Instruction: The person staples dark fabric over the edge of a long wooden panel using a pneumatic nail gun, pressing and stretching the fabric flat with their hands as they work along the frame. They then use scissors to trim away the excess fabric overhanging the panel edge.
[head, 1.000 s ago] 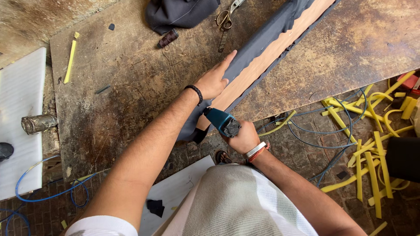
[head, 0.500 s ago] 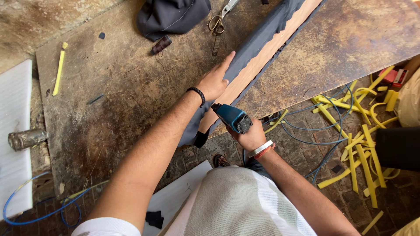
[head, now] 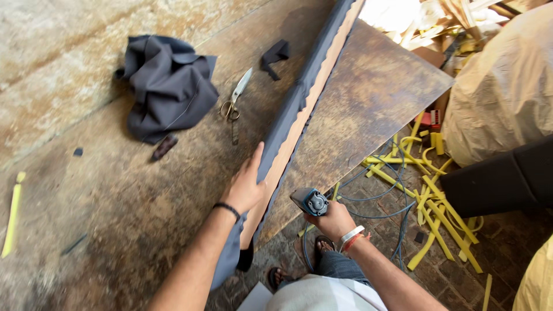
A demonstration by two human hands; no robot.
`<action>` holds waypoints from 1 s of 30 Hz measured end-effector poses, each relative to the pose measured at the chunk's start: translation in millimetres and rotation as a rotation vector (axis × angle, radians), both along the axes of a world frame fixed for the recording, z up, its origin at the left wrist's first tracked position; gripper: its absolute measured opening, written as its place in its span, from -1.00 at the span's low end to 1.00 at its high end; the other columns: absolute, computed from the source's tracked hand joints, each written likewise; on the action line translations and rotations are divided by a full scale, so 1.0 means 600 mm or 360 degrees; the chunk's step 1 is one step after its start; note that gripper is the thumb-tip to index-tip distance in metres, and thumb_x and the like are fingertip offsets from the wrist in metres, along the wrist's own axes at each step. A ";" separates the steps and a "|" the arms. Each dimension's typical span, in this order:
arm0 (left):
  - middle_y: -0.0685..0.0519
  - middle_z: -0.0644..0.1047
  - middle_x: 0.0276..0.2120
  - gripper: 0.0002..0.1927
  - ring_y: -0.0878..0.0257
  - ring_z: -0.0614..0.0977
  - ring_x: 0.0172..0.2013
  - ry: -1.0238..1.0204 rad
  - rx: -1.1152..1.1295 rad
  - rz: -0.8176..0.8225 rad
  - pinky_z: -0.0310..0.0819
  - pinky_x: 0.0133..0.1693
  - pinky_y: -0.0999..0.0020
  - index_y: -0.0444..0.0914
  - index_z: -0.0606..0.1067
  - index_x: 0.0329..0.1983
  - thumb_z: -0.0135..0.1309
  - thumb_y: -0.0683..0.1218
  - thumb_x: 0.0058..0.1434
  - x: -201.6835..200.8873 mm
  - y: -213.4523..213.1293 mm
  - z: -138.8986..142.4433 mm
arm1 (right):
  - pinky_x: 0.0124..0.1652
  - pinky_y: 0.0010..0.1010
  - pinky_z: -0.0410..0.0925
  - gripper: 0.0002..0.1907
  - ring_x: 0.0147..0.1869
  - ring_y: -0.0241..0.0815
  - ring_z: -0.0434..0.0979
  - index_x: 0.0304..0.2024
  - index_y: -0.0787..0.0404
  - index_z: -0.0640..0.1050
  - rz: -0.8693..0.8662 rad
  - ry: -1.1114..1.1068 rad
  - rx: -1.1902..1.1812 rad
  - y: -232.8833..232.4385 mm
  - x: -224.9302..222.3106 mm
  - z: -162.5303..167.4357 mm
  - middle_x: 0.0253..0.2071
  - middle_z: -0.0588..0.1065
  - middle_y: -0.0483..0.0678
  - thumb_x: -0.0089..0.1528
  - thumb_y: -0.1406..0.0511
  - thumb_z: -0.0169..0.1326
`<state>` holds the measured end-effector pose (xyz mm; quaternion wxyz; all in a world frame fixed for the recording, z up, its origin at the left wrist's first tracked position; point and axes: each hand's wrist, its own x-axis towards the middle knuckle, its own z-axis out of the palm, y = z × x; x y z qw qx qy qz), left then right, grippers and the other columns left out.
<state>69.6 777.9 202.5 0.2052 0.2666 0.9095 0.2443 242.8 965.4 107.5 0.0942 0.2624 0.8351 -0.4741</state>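
Head view shows your left hand [head: 246, 187] lying flat and released, fingers stretched up along the long wooden strip [head: 291, 141], pressing the dark grey fabric [head: 305, 80] wrapped over it. That strip runs diagonally from the lower middle of the frame to the top edge, right of centre, resting on the worn brown desk [head: 115, 196]. A loose end of the fabric hangs off the desk edge below your wrist, which carries a black band.

Your right hand [head: 333, 220] is clenched around a blue power tool [head: 310, 201], held just off the desk edge, lower right of the strip and near your left hand without touching it. A white band and an orange one sit on that wrist.

Farther out on the desk, scissors [head: 235, 99] lie just left of the strip. A crumpled dark cloth [head: 167, 86] sits in the upper left, a small dark scrap [head: 275, 56] near the top centre, and a yellow strip [head: 12, 222] at the far left edge.

On the brick floor at right, yellow offcuts [head: 429, 198] lie tangled with blue cable [head: 368, 198], below a large pale bag [head: 501, 98].
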 end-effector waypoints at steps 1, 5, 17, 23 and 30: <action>-0.18 0.14 0.45 0.03 -0.19 0.33 0.33 -0.0060 -0.0088 0.0029 0.32 0.26 0.02 0.11 -0.23 0.56 0.15 -0.10 0.20 0.006 0.006 0.008 | -0.12 -0.23 0.48 -0.59 -0.17 0.02 0.70 -0.19 0.22 0.67 -0.0015 -0.0027 0.0032 0.021 0.000 -0.006 -0.30 0.66 0.12 0.06 0.08 0.32; -0.17 0.17 0.44 0.04 -0.13 0.41 0.29 -0.0124 -0.0108 0.0075 0.36 0.24 0.03 0.04 -0.24 0.55 0.17 -0.08 0.19 0.006 0.019 0.033 | -0.07 -0.22 0.47 -0.49 -0.10 0.05 0.70 -0.09 0.23 0.61 0.0031 -0.0024 0.0066 0.132 -0.043 -0.047 -0.22 0.66 0.12 0.03 0.08 0.36; -0.22 0.55 0.08 -0.10 -0.11 0.61 0.08 -0.0052 -0.0292 0.0384 0.48 0.14 0.08 -0.12 0.07 0.47 0.23 -0.14 0.10 -0.153 0.201 0.012 | 0.01 -0.07 0.44 -0.12 0.06 0.22 0.58 0.37 0.05 0.33 0.0500 -0.0170 0.0832 0.522 -0.363 -0.213 -0.01 0.58 0.17 0.03 0.16 0.37; -0.19 0.46 0.19 -0.02 -0.11 0.59 0.08 -0.0045 -0.0274 0.0354 0.51 0.11 0.08 -0.08 -0.03 0.52 0.19 -0.21 0.08 -0.188 0.304 0.020 | 0.07 -0.06 0.44 -0.13 0.13 0.22 0.55 0.50 0.05 0.25 0.0328 -0.0197 0.1018 0.603 -0.404 -0.245 0.05 0.55 0.21 0.14 0.22 0.22; -0.17 0.43 0.23 -0.03 -0.01 0.62 0.05 -0.0172 -0.0235 0.0358 0.53 0.09 0.11 -0.08 -0.04 0.55 0.13 -0.27 0.12 -0.212 0.417 0.018 | 0.25 -0.10 0.30 -0.21 0.37 0.14 0.31 0.35 0.01 0.36 0.0115 0.0204 0.0886 0.610 -0.469 -0.097 0.25 0.35 0.14 0.09 0.14 0.34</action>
